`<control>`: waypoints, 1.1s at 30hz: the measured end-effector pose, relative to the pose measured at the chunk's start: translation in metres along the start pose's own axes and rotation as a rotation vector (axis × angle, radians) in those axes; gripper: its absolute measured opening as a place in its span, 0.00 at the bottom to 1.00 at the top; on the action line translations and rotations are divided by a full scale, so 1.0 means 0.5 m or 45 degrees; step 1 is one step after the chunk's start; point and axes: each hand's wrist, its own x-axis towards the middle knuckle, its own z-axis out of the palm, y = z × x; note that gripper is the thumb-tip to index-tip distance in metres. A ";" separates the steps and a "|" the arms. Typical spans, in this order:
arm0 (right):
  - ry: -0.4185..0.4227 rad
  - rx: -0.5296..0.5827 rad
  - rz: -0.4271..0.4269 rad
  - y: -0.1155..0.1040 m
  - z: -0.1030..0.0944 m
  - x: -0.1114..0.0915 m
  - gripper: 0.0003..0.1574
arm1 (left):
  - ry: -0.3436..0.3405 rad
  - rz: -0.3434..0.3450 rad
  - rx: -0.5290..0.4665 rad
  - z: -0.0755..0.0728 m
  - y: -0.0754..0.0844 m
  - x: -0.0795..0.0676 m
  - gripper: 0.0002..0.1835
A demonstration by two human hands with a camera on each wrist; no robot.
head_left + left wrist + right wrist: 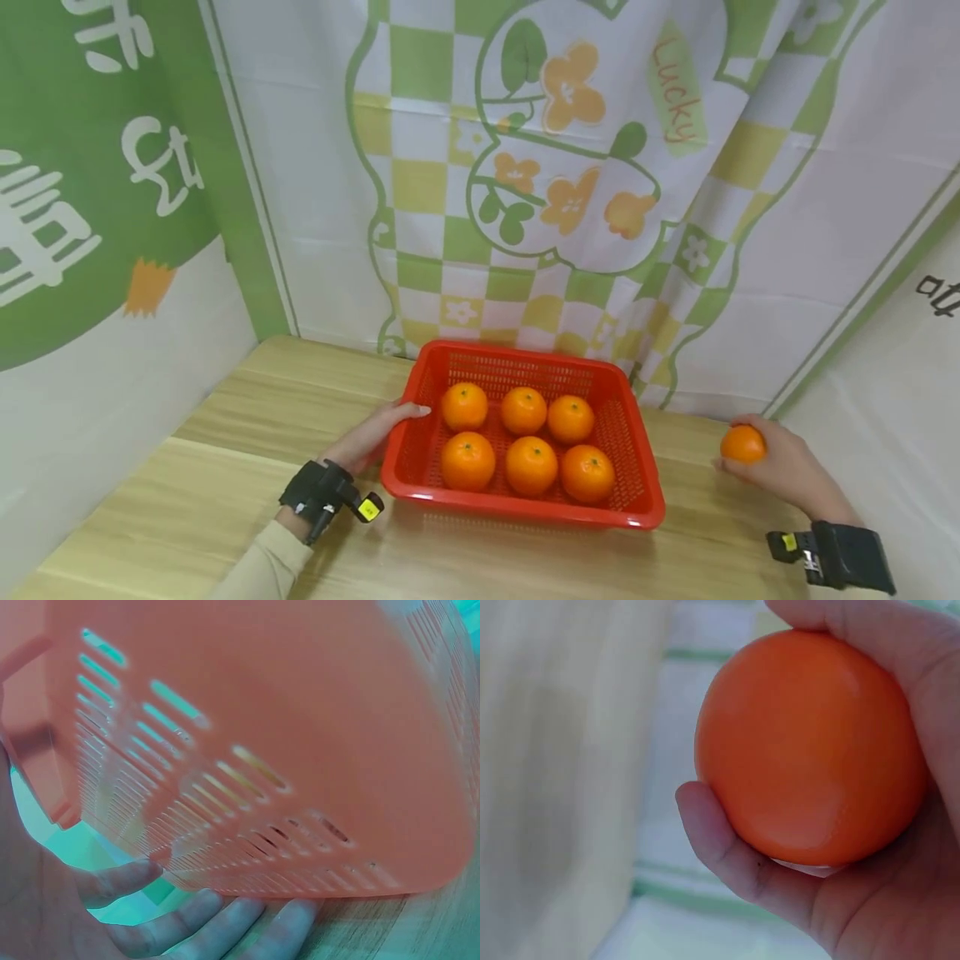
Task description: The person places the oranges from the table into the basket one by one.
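Note:
A red plastic basket (525, 504) with slotted walls stands on the wooden table, holding several oranges (531, 465) in two rows. My left hand (367, 437) grips its left side, the thumb over the rim. In the left wrist view the fingers (244, 915) lie low along the outside of the basket wall (337, 750). Off to the basket's right, my right hand (783, 467) holds a single orange (743, 444), apart from the basket. Close up in the right wrist view, thumb and fingers curl round that orange (810, 750).
Behind the basket hangs a patterned curtain (420, 242) in green, yellow and white. White walls or cloths stand close on both sides, the right one (907, 400) near my right hand. Bare wood of the table (247, 417) shows left of the basket.

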 end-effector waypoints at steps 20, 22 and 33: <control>0.100 0.059 -0.346 -0.192 -0.031 0.094 0.41 | 0.006 -0.014 0.026 -0.006 -0.002 0.000 0.34; 0.085 0.078 -0.370 -0.209 -0.030 0.102 0.40 | 0.005 -0.021 0.032 -0.006 -0.002 -0.002 0.34; 0.081 0.096 -0.452 -0.277 -0.025 0.159 0.38 | 0.050 -0.014 0.041 -0.005 0.000 0.008 0.33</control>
